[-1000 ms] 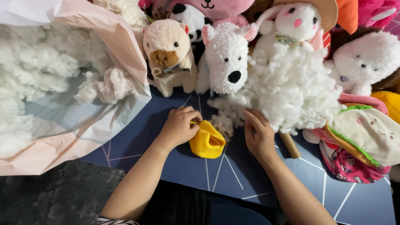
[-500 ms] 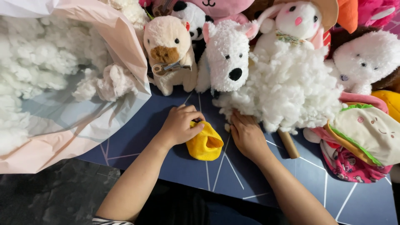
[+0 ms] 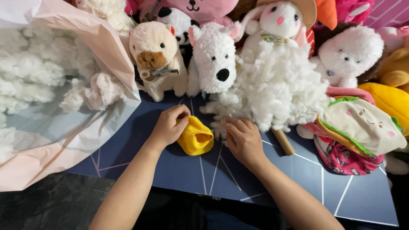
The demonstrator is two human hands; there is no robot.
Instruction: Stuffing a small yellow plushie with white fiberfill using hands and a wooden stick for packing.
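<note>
Holding the yellow fabric shell [image 3: 196,137] pinched at its edge on the blue mat [image 3: 170,170], the left hand [image 3: 168,126] keeps its opening facing right. Right hand [image 3: 243,140] rests fingers-curled on the white stuffing pile [image 3: 277,91] — whether it grips a tuft, cannot tell. Best practice, as I judge — pull small tufts, keep the opening wide.

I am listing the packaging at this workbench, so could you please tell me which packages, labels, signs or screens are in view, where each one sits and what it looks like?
Large plastic bag: at the left of the dark blue table, lying open, pale pink outside, holding loose white stuffing.
No labels, signs or screens are visible.
</note>
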